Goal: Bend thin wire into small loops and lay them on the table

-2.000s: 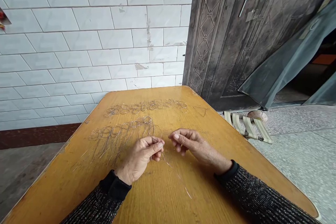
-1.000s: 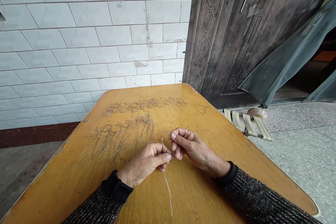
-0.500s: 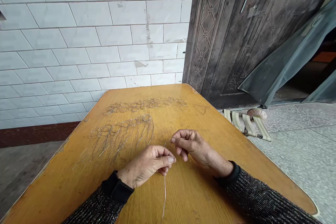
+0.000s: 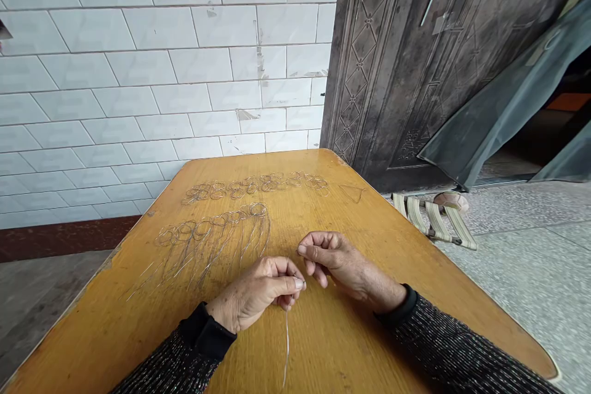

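Between thumb and fingers, my left hand (image 4: 268,286) pinches a thin silvery wire (image 4: 287,345), whose tail hangs down toward the near side of the table. Just right of it, my right hand (image 4: 335,261) has thumb and forefinger pressed together near the wire's upper end; the tip in that pinch is too fine to see clearly. Beyond my hands lies a row of looped wires with long straight tails (image 4: 212,228). Farther back is a row of small flower-shaped wire loops (image 4: 253,184). A triangular bent wire (image 4: 352,192) lies to their right.
Everything rests on a yellow wooden table (image 4: 369,332). A white tiled wall (image 4: 184,92) stands behind it, with a dark carved door (image 4: 397,74) at the right. A striped webbing stool (image 4: 436,218) and a grey curtain (image 4: 503,86) are beyond the right edge.
Both hands have shifted slightly left. The wire's loop between the hands, visible before, shows less now, and its hanging tail has moved a little left.
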Demonstrator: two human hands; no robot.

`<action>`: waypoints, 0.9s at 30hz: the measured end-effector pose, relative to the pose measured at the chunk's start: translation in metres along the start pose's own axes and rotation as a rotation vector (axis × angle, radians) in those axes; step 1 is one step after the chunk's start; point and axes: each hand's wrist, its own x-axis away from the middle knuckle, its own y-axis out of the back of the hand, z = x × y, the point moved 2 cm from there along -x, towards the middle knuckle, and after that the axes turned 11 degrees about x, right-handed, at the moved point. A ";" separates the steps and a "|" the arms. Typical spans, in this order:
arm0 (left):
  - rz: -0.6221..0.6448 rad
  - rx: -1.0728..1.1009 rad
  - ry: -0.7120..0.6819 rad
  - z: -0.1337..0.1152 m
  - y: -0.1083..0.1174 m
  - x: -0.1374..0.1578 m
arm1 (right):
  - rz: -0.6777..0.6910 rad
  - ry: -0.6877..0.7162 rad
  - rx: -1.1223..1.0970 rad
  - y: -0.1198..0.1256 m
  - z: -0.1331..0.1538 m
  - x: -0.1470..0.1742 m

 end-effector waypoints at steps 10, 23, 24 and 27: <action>-0.230 0.060 -0.367 0.000 0.018 -0.009 | 0.005 -0.009 0.079 -0.003 0.001 0.001; -0.118 0.267 -0.378 -0.003 0.001 -0.010 | 0.278 -0.064 -0.213 -0.013 -0.007 0.001; -0.125 0.293 -0.382 -0.002 0.001 -0.010 | 0.285 -0.068 -0.235 -0.013 -0.007 0.001; -0.141 0.355 -0.408 0.001 0.001 -0.012 | 0.283 -0.085 -0.282 -0.013 -0.007 0.001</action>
